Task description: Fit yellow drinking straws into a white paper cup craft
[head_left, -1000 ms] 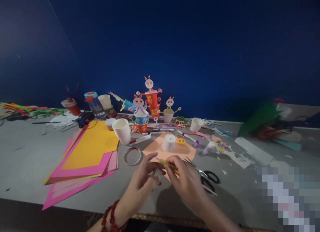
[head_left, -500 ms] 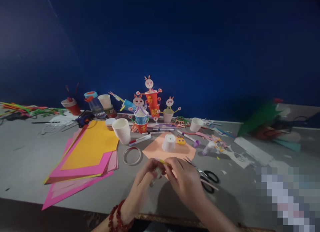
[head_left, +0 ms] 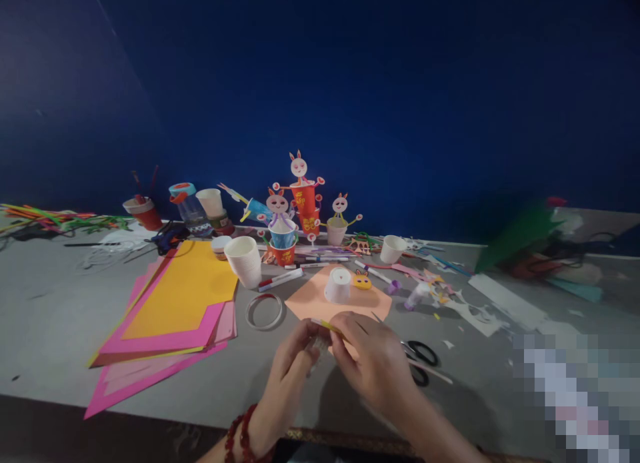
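My left hand (head_left: 291, 364) and my right hand (head_left: 376, 362) meet low in the middle, fingers closed. Between their fingertips lies a thin yellow strip (head_left: 327, 325) with a whitish end, pinched by the right fingers. A small whitish piece (head_left: 321, 346) is tucked in my left fingers; its kind is unclear. Out past my right hand sticks a thin pale pink strip (head_left: 434, 370), over black-handled scissors (head_left: 423, 353) partly hidden by that hand. Just beyond my hands, an upside-down white paper cup (head_left: 338, 287) and a yellow animal-face cutout (head_left: 362, 280) rest on an orange paper sheet (head_left: 305, 299).
Coloured paper sheets (head_left: 175, 296) lie at left. Nearby are stacked white cups (head_left: 243, 262), a tape roll (head_left: 263, 312) and markers (head_left: 280, 278). Rabbit-faced cup figures (head_left: 303, 200) stand at the back. Paper scraps (head_left: 470, 313) and a glue stick (head_left: 416, 295) lie at right.
The pale pink strip reaches further right past my right hand. Both hands have shifted slightly right and still hold the same small pieces.
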### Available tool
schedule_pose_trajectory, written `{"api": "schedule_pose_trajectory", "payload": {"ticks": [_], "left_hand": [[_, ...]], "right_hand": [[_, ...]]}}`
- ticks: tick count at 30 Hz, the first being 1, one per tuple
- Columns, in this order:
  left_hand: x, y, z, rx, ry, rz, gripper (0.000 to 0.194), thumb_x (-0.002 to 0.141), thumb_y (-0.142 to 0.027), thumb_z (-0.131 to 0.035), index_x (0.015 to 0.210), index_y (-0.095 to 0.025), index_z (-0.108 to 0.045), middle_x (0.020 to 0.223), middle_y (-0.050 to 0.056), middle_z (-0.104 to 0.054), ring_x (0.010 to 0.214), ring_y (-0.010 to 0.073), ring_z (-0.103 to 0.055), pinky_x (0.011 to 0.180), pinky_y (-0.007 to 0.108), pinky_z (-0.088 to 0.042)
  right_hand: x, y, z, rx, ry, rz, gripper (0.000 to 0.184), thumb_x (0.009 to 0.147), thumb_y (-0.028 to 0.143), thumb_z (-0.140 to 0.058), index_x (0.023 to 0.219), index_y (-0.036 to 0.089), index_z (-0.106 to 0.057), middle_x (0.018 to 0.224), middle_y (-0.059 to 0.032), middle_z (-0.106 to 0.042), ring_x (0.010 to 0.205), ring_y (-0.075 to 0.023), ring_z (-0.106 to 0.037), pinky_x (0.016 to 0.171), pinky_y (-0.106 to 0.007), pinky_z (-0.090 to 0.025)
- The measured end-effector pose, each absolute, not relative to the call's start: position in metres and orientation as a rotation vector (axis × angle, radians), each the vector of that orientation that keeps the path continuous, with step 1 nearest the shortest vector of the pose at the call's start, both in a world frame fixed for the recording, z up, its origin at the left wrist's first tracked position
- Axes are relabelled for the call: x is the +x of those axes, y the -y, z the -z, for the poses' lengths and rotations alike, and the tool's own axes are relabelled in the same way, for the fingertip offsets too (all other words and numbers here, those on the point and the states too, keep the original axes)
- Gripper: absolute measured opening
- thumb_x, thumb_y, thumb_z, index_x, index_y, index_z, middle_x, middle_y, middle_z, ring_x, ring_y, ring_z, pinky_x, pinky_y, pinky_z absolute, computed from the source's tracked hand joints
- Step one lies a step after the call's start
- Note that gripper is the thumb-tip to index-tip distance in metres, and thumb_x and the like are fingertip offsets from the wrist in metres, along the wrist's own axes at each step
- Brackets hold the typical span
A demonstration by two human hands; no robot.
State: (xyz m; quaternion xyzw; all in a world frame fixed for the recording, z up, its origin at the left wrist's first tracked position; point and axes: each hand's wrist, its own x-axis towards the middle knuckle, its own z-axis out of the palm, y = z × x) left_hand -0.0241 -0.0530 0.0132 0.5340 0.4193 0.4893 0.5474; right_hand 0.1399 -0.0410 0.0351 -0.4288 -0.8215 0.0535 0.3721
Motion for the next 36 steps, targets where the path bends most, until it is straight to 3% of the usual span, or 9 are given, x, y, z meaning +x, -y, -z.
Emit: {"api": "schedule_pose_trajectory", "payload": {"ticks": [7, 16, 21, 25, 29, 32, 36], "left_hand": [[-0.026, 0.052, -0.012, 1.251, -0.984, -1.186, 0.022, 0.085, -0.022, -0.054, 0.101, -0.021, -0.07, 0.096, 0.003, -0.073, 0.096, 0.0226, -0.062, 0.083, 0.027, -0.046], [-0.026, 0.049, 0.004, 1.014, -0.98, -1.326, 0.021, 0.086, -0.028, -0.064, 0.106, -0.023, -0.07, 0.111, 0.003, -0.072, 0.105, 0.022, -0.061, 0.093, 0.028, -0.046], [-0.024, 0.048, -0.011, 1.025, -0.956, -1.368, 0.017, 0.082, -0.031, -0.072, 0.096, -0.022, -0.07, 0.096, 0.003, -0.073, 0.091, 0.0188, -0.063, 0.086, 0.026, -0.049], [-0.026, 0.047, -0.018, 1.15, -0.949, -1.369, 0.011, 0.086, -0.03, -0.068, 0.091, -0.02, -0.07, 0.088, 0.002, -0.069, 0.085, 0.0171, -0.06, 0.08, 0.024, -0.048], [-0.03, 0.046, -0.018, 1.354, -0.934, -1.331, 0.008, 0.09, -0.025, -0.061, 0.089, -0.019, -0.065, 0.089, 0.002, -0.061, 0.085, 0.0167, -0.056, 0.078, 0.024, -0.045], [-0.032, 0.046, -0.019, 1.547, -0.913, -1.298, 0.009, 0.092, -0.02, -0.055, 0.085, -0.019, -0.06, 0.09, 0.003, -0.055, 0.086, 0.017, -0.053, 0.077, 0.025, -0.044], [-0.035, 0.046, -0.022, 1.689, -0.924, -1.249, 0.005, 0.092, -0.016, -0.052, 0.093, -0.02, -0.055, 0.093, 0.003, -0.054, 0.087, 0.0173, -0.053, 0.077, 0.027, -0.044]], "right_hand": [[0.143, 0.042, -0.038, -1.067, 2.132, -0.166, 0.022, 0.088, 0.011, -0.046, 0.1, 0.019, -0.063, 0.093, -0.0065, -0.073, 0.082, -0.0222, -0.066, 0.07, -0.031, -0.045], [0.14, 0.052, -0.033, -1.041, 2.177, -0.134, 0.034, 0.091, 0.012, -0.049, 0.121, 0.016, -0.065, 0.119, -0.0121, -0.071, 0.104, -0.0289, -0.067, 0.088, -0.041, -0.053], [0.143, 0.055, -0.036, -1.008, 2.136, -0.361, 0.039, 0.094, 0.012, -0.045, 0.129, 0.02, -0.061, 0.129, -0.0096, -0.067, 0.115, -0.0258, -0.063, 0.096, -0.04, -0.051], [0.15, 0.05, -0.048, -1.139, 1.976, -0.742, 0.027, 0.096, 0.025, -0.052, 0.122, 0.024, -0.062, 0.117, -0.0058, -0.071, 0.104, -0.0207, -0.068, 0.086, -0.03, -0.053], [0.149, 0.04, -0.051, -1.197, 1.876, -1.029, 0.011, 0.092, 0.031, -0.061, 0.098, 0.022, -0.064, 0.092, -0.0007, -0.07, 0.08, -0.0157, -0.065, 0.068, -0.024, -0.048], [0.146, 0.032, -0.043, -1.095, 1.762, -1.317, 0.026, 0.086, 0.041, -0.069, 0.082, 0.019, -0.057, 0.073, 0.0026, -0.06, 0.065, -0.0125, -0.056, 0.059, -0.022, -0.042], [0.146, 0.028, -0.031, -0.891, 1.596, -1.809, 0.034, 0.087, 0.05, -0.065, 0.082, 0.019, -0.053, 0.064, 0.0033, -0.058, 0.055, -0.011, -0.055, 0.052, -0.021, -0.04]]}}
